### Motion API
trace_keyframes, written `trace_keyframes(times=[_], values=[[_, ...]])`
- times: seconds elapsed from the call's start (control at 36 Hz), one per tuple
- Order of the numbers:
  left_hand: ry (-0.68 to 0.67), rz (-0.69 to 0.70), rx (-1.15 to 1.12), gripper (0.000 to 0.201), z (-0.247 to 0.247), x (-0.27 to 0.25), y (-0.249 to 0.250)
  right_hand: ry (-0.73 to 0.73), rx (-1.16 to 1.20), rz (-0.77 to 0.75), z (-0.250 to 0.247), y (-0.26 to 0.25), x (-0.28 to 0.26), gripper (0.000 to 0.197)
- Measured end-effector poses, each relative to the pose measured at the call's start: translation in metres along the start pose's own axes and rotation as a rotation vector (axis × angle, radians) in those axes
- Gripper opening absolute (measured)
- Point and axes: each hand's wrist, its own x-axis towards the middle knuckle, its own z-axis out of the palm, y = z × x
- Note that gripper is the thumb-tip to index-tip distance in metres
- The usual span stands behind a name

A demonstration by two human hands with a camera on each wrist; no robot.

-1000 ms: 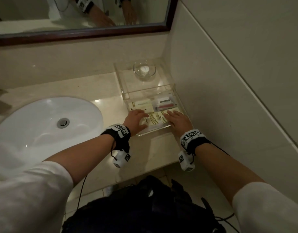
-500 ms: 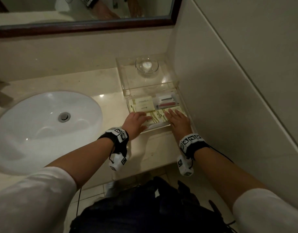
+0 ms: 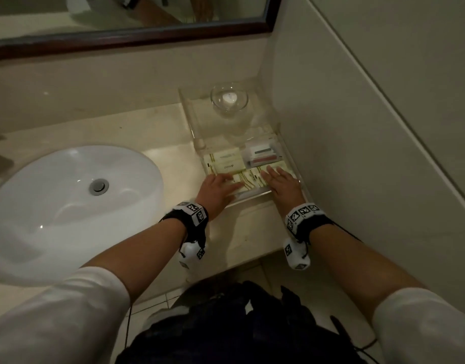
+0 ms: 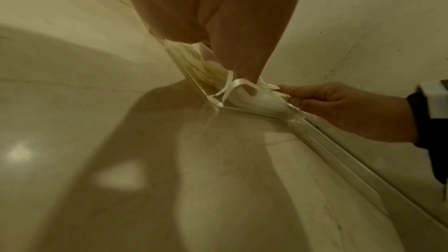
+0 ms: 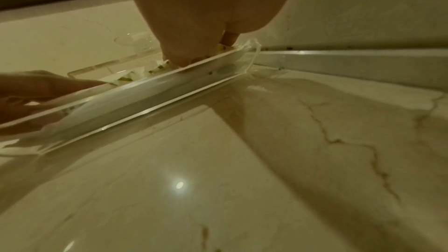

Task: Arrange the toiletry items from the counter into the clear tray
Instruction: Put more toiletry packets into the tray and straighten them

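Note:
A clear tray (image 3: 252, 197) sits in the counter's back right corner against the wall. It holds cream boxes (image 3: 227, 164), a clear-wrapped pack with red and dark strips (image 3: 262, 155), and a front row of flat packets with yellow-green lines (image 3: 251, 178). My left hand (image 3: 223, 181) lies flat on the left end of that row, fingers straight. Over the right end my right hand (image 3: 274, 174) lies flat too. The left wrist view shows the tray corner (image 4: 218, 104) and the right hand (image 4: 339, 102) reaching over the rim. The right wrist view shows the tray's front wall (image 5: 145, 99).
A glass bowl (image 3: 229, 101) stands on a clear raised shelf (image 3: 197, 119) behind the tray. A white sink (image 3: 68, 206) fills the counter's left. The tiled wall (image 3: 357, 127) is close on the right, a mirror (image 3: 121, 11) above. A dark bag (image 3: 239, 324) hangs below the counter edge.
Both hands stay on the front row of packets; the left hand has settled a little flatter. The head view has shifted slightly.

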Motion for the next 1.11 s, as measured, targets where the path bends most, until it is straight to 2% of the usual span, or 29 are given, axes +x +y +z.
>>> trace_keyframes(times=[0.08,0.19,0.33,0.42,0.47,0.56,0.72,0.89,1.11], values=[[0.010,0.037,-0.005,0.041,-0.001,-0.001,-0.001,0.042,0.024,-0.005,0.002,-0.004,0.000,0.056],[0.001,0.042,0.008,0.043,-0.001,0.000,-0.002,0.210,0.035,-0.076,0.003,-0.009,-0.001,0.056],[-0.034,0.024,-0.005,0.041,-0.002,-0.001,-0.004,0.162,-0.062,-0.039,0.001,-0.011,0.000,0.054],[-0.063,0.030,-0.014,0.041,-0.002,-0.001,-0.006,0.029,-0.119,0.046,-0.004,-0.014,-0.001,0.054],[-0.065,0.034,-0.017,0.041,-0.001,0.000,-0.009,0.009,-0.127,0.075,-0.005,-0.013,0.000,0.053],[-0.042,0.037,-0.015,0.041,-0.002,-0.001,-0.008,0.018,-0.140,0.042,-0.004,-0.008,0.001,0.050],[0.007,0.054,-0.010,0.046,-0.002,-0.004,-0.005,-0.061,-0.181,-0.032,-0.017,0.004,0.011,0.041],[0.046,0.104,0.019,0.048,-0.003,-0.005,-0.005,0.039,-0.150,-0.163,-0.025,0.005,0.014,0.033],[0.020,0.060,-0.005,0.046,-0.005,-0.006,-0.004,0.070,-0.199,-0.250,-0.025,0.009,0.005,0.046]])
